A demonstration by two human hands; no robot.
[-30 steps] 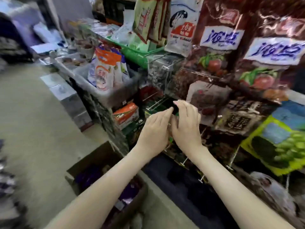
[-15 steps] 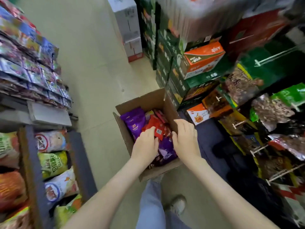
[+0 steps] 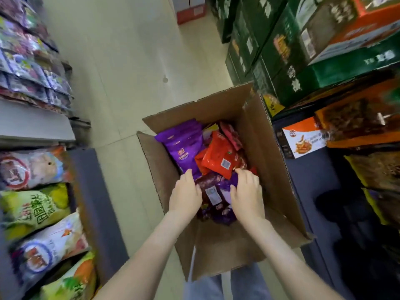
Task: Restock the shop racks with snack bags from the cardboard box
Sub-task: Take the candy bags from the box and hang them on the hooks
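In the lower centre, the left hand and the right hand are inside the open cardboard box on the floor. Both hands curl their fingers on the edges of a dark red snack bag. Farther up lie a purple bag and an orange-red bag.

Even, soft light; edges are smearing.
Diffuse light is brightening the pale floor; the lower right rack is sitting in deep shadow. Wide-angle distortion is bending the stacked cartons, and the left shelf bags are blurring.
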